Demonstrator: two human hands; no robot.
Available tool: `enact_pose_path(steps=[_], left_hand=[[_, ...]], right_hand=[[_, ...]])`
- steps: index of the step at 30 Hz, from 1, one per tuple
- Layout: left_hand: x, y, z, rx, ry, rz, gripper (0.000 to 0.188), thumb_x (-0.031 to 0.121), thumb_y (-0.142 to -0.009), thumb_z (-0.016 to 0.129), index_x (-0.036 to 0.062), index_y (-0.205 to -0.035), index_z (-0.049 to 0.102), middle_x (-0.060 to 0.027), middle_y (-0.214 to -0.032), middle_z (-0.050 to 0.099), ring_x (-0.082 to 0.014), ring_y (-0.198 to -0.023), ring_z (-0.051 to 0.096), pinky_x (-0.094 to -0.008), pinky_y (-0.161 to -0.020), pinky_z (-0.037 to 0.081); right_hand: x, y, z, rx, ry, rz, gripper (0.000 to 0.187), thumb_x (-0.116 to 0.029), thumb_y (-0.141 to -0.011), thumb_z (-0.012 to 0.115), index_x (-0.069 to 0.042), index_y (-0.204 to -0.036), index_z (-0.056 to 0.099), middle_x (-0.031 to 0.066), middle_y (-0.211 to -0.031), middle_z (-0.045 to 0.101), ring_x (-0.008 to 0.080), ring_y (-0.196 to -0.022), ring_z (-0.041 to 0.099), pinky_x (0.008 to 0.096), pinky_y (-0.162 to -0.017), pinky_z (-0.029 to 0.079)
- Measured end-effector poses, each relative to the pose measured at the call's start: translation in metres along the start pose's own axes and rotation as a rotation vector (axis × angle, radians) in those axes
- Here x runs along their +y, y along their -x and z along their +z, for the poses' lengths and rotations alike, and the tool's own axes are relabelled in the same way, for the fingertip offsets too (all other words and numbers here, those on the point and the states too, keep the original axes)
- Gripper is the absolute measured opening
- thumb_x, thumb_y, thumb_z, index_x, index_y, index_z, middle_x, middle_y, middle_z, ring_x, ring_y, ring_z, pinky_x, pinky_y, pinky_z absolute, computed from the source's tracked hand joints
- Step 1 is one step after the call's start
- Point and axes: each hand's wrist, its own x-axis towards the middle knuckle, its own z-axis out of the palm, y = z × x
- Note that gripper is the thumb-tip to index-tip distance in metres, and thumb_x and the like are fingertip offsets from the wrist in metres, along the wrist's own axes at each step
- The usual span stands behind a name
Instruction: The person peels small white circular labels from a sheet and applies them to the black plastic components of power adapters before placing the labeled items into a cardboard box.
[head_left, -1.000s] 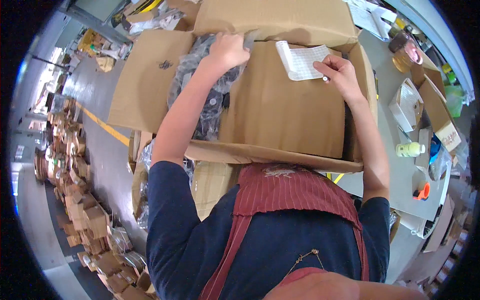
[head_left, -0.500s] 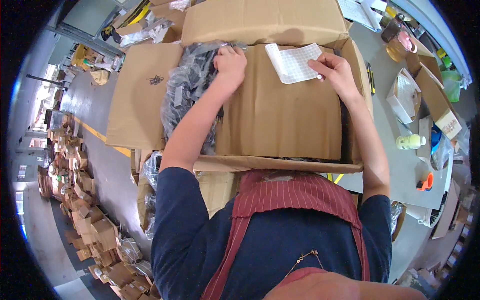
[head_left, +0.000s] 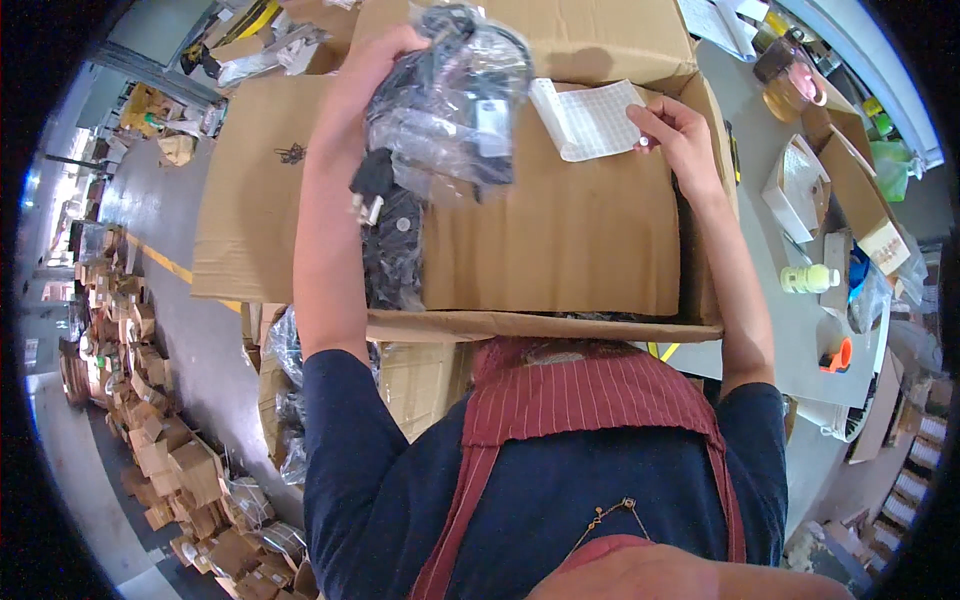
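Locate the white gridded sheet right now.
In the head view, the white gridded sheet sits high and right of center, held in the right hand over the open cardboard box.

Near eleven o'clock our left hand [head_left: 388,55] grips a clear plastic bag [head_left: 445,135], its dark contents too blurred to name; toward two, our right hand [head_left: 680,140] pinches a curled white sheet [head_left: 592,120] above the open carton [head_left: 560,327].

"Can we read any words or numbers here?"
"None. We see a dark mark [head_left: 290,153] on the carton flap [head_left: 245,205], a pale label [head_left: 492,127] on the plastic bag [head_left: 432,135] and a gridded white sheet [head_left: 595,122], but we can't make out lettering on them."
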Motion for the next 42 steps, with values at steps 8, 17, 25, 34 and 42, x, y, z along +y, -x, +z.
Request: enact_pose_path(steps=[8,17,25,34,42], left_hand=[[-0.057,0.0,0.06,-0.54,-0.849,-0.195,0.041,0.015,-0.085,0.053,-0.0011,-0.121,0.062,-0.0042,-0.107,0.065,-0.0154,-0.101,0.057,-0.0272,-0.092,0.044],[-0.071,0.009,0.09,-0.544,-0.439,-0.509,0.018,0.016,-0.085,0.055,0.0043,-0.095,0.064,-0.005,-0.092,0.062,-0.0117,-0.096,0.057,-0.0305,-0.087,0.047],[-0.085,0.052,0.12,-0.611,-0.457,0.516,0.023,0.012,-0.091,0.058,0.0053,-0.112,0.064,-0.003,-0.11,0.06,-0.0137,-0.111,0.056,-0.0336,-0.093,0.047],[-0.087,0.025,0.125,-0.239,-0.173,0.113,0.045,0.039,-0.098,0.06,-0.0013,-0.116,0.068,-0.0057,-0.11,0.068,-0.0144,-0.105,0.059,-0.0306,-0.097,0.044],[-0.075,0.058,0.153,-0.371,-0.182,0.353,0.024,0.024,-0.104,0.053,0.0029,-0.115,0.057,0.0006,-0.084,0.053,-0.0094,-0.082,0.051,-0.0259,-0.076,0.042]], right_hand=[[-0.005,-0.003,-0.004,0.123,-0.162,-0.044,0.025,-0.02,-0.091,0.071,-0.002,-0.076,0.064,0.0023,-0.072,0.06,0.0093,-0.066,0.058,0.0249,-0.063,0.051],[-0.067,0.035,0.034,-0.051,0.232,-0.793,0.05,-0.013,-0.082,0.073,-0.007,-0.129,0.057,0.0159,-0.135,0.05,0.0278,-0.124,0.052,0.0375,-0.098,0.046],[-0.083,0.079,0.083,-0.202,0.599,-1.025,0.052,-0.023,-0.071,0.08,-0.004,-0.117,0.065,0.0153,-0.141,0.049,0.0387,-0.133,0.04,0.054,-0.111,0.033],[-0.085,0.063,0.05,0.075,0.27,-0.694,0.019,-0.019,-0.094,0.062,-0.003,-0.101,0.071,0.0107,-0.126,0.059,0.0296,-0.122,0.046,0.0419,-0.107,0.03],[-0.069,0.046,0.036,0.064,-0.288,-0.403,0.018,-0.023,-0.09,0.073,-0.007,-0.098,0.072,0.0106,-0.13,0.055,0.0229,-0.125,0.045,0.0367,-0.107,0.03]])
